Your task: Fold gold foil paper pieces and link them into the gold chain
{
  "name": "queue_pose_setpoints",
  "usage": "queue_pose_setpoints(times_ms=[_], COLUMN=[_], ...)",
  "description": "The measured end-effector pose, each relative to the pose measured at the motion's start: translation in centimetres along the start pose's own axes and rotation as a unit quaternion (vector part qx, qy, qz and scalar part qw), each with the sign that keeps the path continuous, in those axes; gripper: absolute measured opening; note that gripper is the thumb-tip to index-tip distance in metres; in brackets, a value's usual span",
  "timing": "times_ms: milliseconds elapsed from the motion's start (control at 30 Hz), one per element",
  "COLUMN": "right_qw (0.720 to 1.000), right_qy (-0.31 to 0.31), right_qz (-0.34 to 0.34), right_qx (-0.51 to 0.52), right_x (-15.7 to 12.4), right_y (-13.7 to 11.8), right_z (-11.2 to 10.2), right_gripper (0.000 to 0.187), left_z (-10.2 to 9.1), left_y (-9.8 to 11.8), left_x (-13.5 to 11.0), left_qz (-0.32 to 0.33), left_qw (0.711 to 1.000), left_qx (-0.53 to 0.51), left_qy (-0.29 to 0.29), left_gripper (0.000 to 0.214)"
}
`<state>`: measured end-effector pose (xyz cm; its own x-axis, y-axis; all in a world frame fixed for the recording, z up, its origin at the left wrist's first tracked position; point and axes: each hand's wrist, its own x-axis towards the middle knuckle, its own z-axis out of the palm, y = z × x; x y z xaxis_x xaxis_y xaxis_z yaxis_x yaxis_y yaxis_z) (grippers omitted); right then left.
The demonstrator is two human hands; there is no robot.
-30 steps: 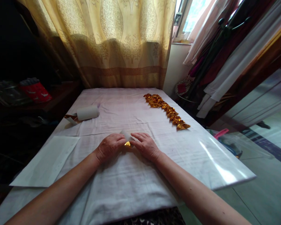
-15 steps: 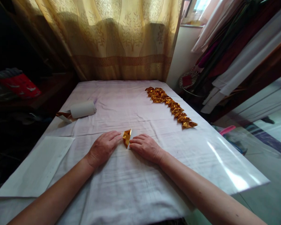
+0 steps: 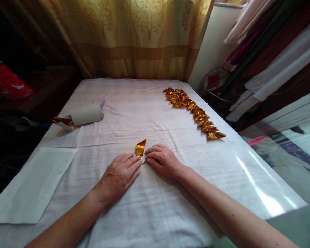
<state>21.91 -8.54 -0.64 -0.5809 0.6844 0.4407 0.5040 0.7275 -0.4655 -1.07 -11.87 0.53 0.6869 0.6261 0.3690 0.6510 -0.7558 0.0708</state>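
Observation:
A small piece of gold foil paper (image 3: 140, 148), partly folded, lies on the white cloth in the middle of the table. Its pale underside shows along the right. My left hand (image 3: 122, 171) rests on the cloth with fingers stretched out, their tips touching the lower left of the foil paper. My right hand (image 3: 163, 159) grips its right edge with bent fingers; the thumb is mostly hidden. Off to the right, several folded gold foil pieces (image 3: 202, 116) are lined up in a slanting row.
A roll of pale-backed gold foil (image 3: 86, 113) lies at the left of the table (image 3: 129, 100). Nearer me on that side is a flat white sheet (image 3: 33, 182). A curtain (image 3: 144, 34) hangs behind the table, and clothes (image 3: 279, 65) hang at the right.
My left hand has moved from beside the foil paper onto its lower left edge. More of the pale underside shows near my right hand. The view has tilted down.

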Motion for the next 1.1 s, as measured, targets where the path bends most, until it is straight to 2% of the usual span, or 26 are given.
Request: queue_pose_setpoints(times_ms=[167,333,733,1100], right_qw=[0.996,0.992,0.991,0.991], right_qy=[0.053,0.066,0.041,0.033], right_qz=[0.074,0.106,0.129,0.131], right_qx=[-0.007,-0.002,0.002,-0.001], right_x=[0.4,0.4,0.8,0.8], right_y=[0.2,0.1,-0.1,0.1], right_z=[1.0,1.5,1.4,1.4], right_gripper=[0.006,0.008,0.011,0.012], left_z=[0.0,0.2,0.1,-0.4], left_y=[0.4,0.4,0.5,0.3], left_x=[-0.3,-0.4,-0.5,-0.1], left_qz=[-0.002,-0.005,-0.029,-0.015], left_qw=[1.0,1.0,0.999,0.999], left_qx=[0.013,0.009,-0.017,-0.018], left_qy=[0.001,0.002,-0.02,-0.04], left_gripper=[0.033,0.032,0.035,0.033])
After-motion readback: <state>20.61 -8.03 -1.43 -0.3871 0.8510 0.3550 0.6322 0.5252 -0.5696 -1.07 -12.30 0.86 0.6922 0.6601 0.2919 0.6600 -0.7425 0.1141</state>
